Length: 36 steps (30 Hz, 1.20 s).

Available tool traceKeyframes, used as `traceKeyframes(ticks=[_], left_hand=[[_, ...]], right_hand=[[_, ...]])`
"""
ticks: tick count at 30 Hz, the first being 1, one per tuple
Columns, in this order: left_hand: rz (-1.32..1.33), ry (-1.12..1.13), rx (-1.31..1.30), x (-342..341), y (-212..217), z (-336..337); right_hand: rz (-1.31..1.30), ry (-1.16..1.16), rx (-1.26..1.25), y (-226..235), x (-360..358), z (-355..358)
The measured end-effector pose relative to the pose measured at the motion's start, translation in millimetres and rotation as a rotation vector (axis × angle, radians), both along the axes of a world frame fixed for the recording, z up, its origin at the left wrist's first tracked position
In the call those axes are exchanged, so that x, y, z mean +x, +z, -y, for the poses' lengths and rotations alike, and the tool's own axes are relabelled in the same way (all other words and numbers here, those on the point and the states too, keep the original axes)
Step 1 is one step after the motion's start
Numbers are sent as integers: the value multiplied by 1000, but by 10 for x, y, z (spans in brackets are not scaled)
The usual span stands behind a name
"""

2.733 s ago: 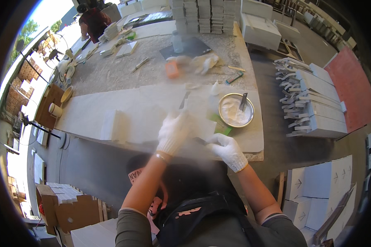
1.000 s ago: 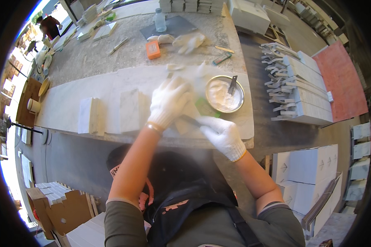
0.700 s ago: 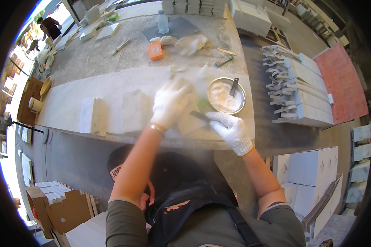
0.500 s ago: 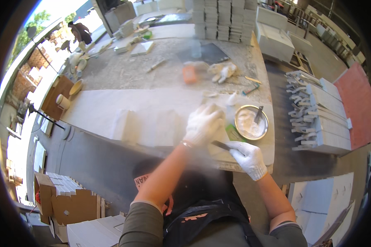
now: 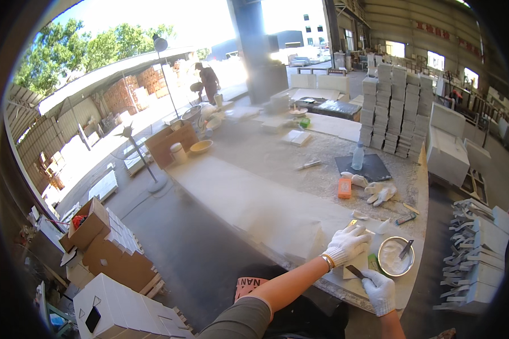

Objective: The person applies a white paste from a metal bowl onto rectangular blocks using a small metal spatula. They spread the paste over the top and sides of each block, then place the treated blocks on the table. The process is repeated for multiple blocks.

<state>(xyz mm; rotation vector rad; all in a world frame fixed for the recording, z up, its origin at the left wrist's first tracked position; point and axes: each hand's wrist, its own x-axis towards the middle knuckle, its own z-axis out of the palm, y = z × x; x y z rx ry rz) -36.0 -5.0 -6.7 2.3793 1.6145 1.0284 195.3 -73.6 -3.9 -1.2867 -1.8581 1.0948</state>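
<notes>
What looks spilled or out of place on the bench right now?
Nothing is spilled. The spare gloves lie crumpled loose beside the orange block, and a tool leans in the metal bowl of white paste, near the right hand.

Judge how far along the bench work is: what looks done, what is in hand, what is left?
Done: white paste sits mixed in the metal bowl. In hand: the gloved left hand presses a pale tile flat while the right hand works a dark-bladed tool against it. Left: grey stacks of tiles stand untouched beyond.
</notes>
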Motion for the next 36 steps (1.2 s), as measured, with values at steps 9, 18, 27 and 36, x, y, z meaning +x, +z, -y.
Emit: traceKeyframes(ticks=[9, 18, 27, 36], left_hand=[[-15, -9, -102, 9, -74, -54], [11, -50, 181, 24, 80, 15], [-25, -63, 117, 72, 219, 6], [-82, -97, 199, 90, 276, 33]], right_hand=[[117, 36, 118, 163, -27, 60], [178, 101, 363, 238, -38, 80], [186, 123, 275, 261, -52, 75], [-118, -38, 101, 201, 192, -171]])
